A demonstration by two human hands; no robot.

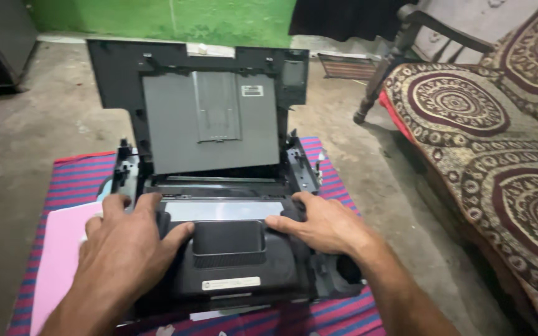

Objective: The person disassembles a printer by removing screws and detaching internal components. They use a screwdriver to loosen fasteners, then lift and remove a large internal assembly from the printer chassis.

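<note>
A black printer [219, 205] sits opened up on a striped cloth [76, 180] of red, blue and purple that covers a low surface on the concrete floor [26, 124]; its lid [200, 106] stands raised, grey panel facing the camera, with a small white label near the upper right of that panel; the left hand [126, 249] lies flat on the front left of the printer, fingers spread and thumb pressed against the side of the black cartridge [231, 255], not clenched; the right hand [319, 224] rests palm down on the front right, fingers loose and splayed, thumb touching the cartridge's other side; the cartridge sits low in the open body between both hands, a shiny grey strip just behind it; a pink sheet [57, 261] lies on the cloth just left of the printer, partly under the left wrist; a patterned sofa [493, 137] stands to the right, well apart; a green wall [175, 18] runs behind.
</note>
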